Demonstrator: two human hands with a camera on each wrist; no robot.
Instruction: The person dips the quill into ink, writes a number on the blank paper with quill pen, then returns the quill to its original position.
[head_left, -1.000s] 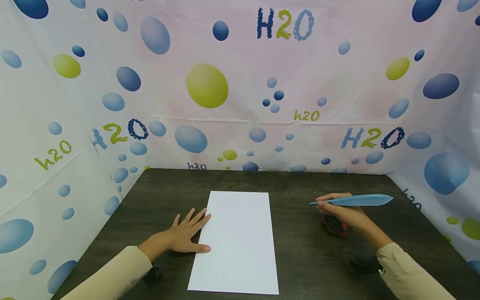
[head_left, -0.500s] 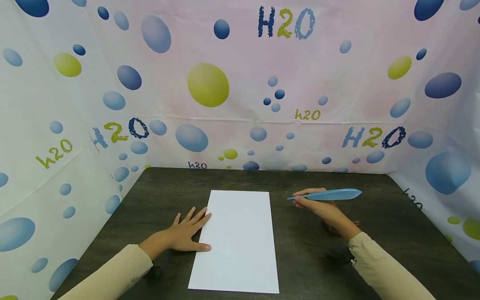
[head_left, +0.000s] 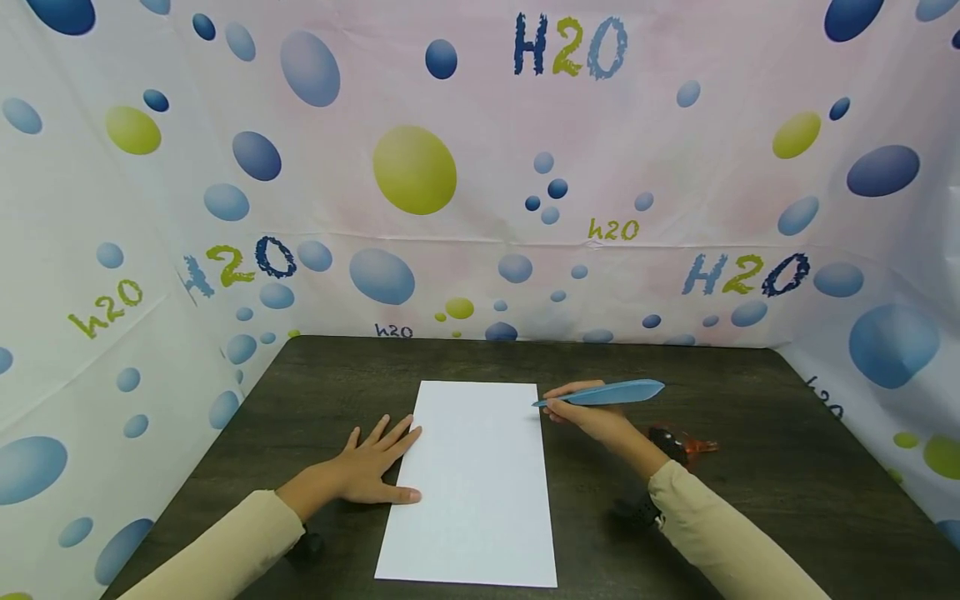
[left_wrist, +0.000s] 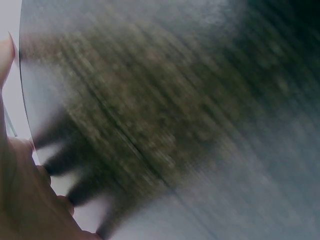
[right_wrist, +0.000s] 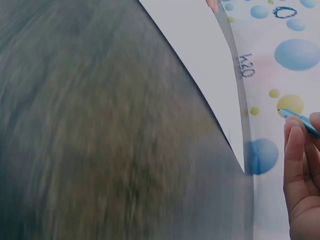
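A blank white sheet of paper lies on the dark table. My left hand rests at the sheet's left edge with fingers spread, its thumb and some fingertips on the paper. In the left wrist view part of that hand shows at the left. My right hand pinches a light blue feather quill near its point. The quill's point is over the sheet's upper right edge. In the right wrist view the curled fingers hold the quill, its tip apparently raised above the paper.
A small dark and orange-red object, perhaps an ink bottle, sits on the table behind my right wrist, partly hidden by the arm. A white backdrop with blue and green dots rises behind the table and along both sides.
My right hand has moved left with the quill, from above the small orange-red object to the sheet's right edge. That object is now less covered. My left hand and the paper have stayed put.
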